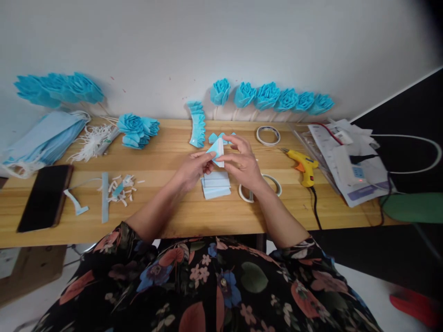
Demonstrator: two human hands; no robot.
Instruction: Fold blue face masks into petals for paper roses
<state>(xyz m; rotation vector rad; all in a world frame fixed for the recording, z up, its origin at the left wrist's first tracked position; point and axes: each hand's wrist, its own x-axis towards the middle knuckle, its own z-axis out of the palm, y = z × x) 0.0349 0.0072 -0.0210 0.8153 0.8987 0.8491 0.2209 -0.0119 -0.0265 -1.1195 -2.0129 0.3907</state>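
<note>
Both hands meet over the middle of the wooden table [194, 216]. My left hand [192, 169] and my right hand [242, 162] pinch a small folded light-blue piece [217, 150] between their fingers, held a little above the table. Just below the hands lies a small stack of light-blue pieces [216, 184]. Folded blue pieces [221, 136] lie just behind the hands, and a curved row of folded blue pieces [197, 123] stands further back.
Blue fabric roses [273, 97] lean on the wall; more roses [137, 129] lie left. Blue face masks [44, 136], white ear loops [90, 140], scraps [119, 189] and a phone [44, 196] sit left. Tape rolls [267, 135], a yellow glue gun [302, 165] and papers [349, 161] lie right.
</note>
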